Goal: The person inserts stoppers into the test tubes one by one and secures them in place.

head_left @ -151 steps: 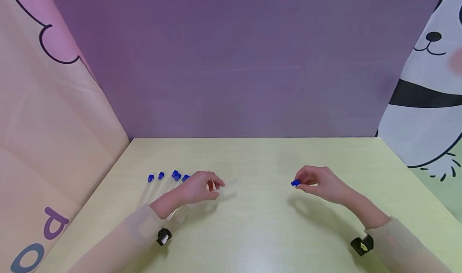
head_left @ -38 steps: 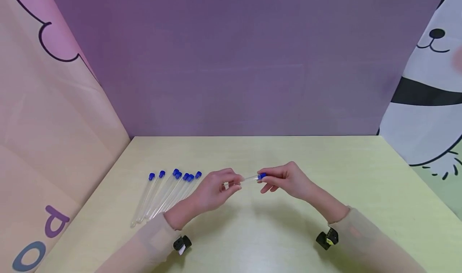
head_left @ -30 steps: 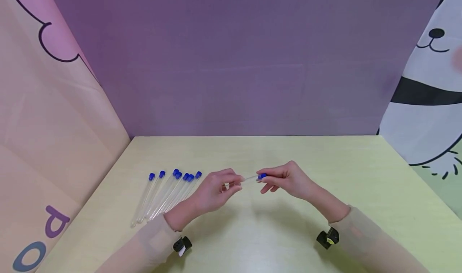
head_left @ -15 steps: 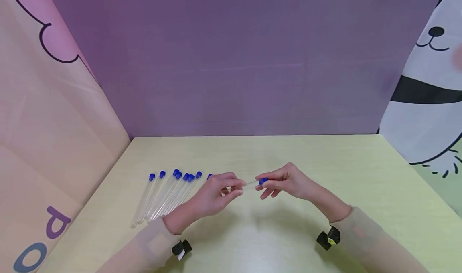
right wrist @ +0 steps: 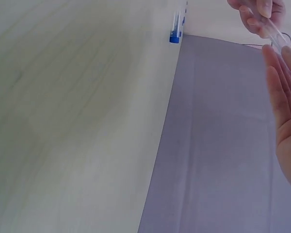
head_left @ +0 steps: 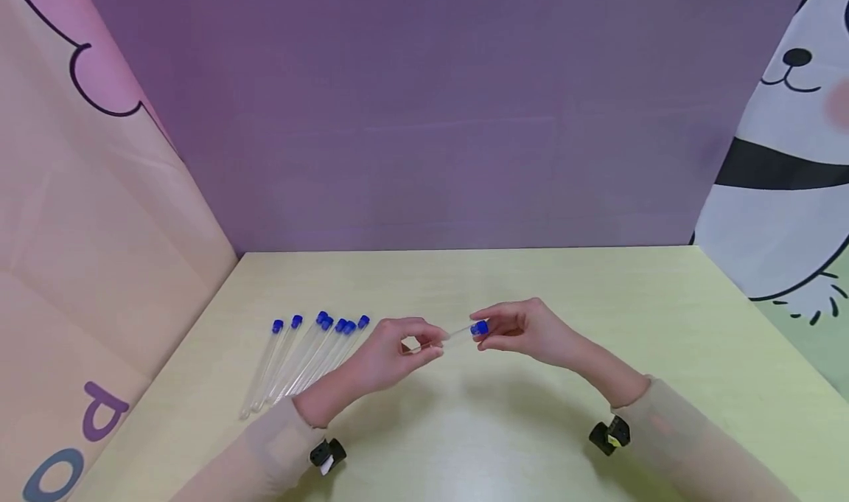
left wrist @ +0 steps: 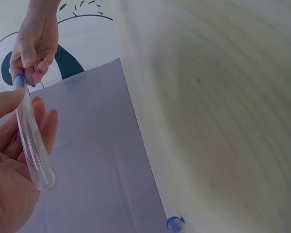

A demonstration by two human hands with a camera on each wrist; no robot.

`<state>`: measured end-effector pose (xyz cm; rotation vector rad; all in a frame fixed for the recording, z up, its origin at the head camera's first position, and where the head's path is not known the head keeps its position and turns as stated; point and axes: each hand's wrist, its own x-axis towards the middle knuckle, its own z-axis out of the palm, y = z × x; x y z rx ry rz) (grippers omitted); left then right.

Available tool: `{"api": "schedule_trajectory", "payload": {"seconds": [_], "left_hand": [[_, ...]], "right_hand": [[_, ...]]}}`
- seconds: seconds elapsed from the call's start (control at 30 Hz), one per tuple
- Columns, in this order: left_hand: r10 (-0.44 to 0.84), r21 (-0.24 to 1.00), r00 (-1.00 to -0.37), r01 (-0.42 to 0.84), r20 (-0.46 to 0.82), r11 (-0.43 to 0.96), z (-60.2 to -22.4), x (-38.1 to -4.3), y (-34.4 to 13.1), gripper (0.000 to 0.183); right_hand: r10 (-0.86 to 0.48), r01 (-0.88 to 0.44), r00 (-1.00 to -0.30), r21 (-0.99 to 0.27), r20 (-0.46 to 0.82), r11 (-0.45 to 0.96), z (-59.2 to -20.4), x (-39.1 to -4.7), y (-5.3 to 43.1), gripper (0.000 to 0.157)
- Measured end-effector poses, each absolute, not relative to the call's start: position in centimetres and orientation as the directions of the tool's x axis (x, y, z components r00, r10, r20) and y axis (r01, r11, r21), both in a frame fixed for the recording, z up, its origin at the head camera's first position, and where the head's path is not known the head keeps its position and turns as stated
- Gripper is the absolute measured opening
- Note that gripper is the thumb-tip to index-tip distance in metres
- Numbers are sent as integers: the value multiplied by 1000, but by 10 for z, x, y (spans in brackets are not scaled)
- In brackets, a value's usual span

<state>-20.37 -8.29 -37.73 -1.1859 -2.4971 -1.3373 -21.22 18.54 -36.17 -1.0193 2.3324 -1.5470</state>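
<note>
Above the table, a clear test tube (left wrist: 34, 145) with a blue cap (head_left: 479, 328) is held sideways between the two hands. The left hand (head_left: 398, 349) pinches the tube's body between thumb and fingers; its rounded end shows below the palm in the left wrist view. At the capped end is the right hand (head_left: 530, 329), with index finger and thumb spread above and below the cap, which shows between them. In the right wrist view, the right hand's fingers (right wrist: 280, 97) look fairly straight, and its view of the cap is mostly cut off.
Several capped test tubes (head_left: 292, 369) lie side by side on the table's left, blue caps pointing away, partly behind the left forearm. The pale wooden table (head_left: 530, 428) ends at a purple backdrop (head_left: 424, 119), with printed cloths at either side.
Five seconds ago the hands were apart, the right holding the loose cap; now the cap is at the tube's end. Over the last half second, the right thumb and index finger have spread around it.
</note>
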Motion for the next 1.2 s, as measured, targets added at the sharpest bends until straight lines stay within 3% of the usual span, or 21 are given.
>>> {"api": "schedule_trajectory", "payload": {"seconds": [0.17,0.53,0.83,1.2], "left_hand": [[587,715,-736,606,337,349,-377,-204,-89,16],[614,665,-741,606,272,436,-374,-204,-102,19],[620,572,-717,667,319,477,-379,-206,-115,16],[570,484,-749,658,337,577,-386,-213,-123,13]], "right_hand": [[-589,-456,-783,-831,203,320,-360,-212,191,43],[-600,-499,-774,-780,204,379,-359,-209,198,38],[-610,-549,-760,-722,222,421,-367,-208,214,35],[-601,-567,-762,-697,242,438,-375,-206,228,33]]}}
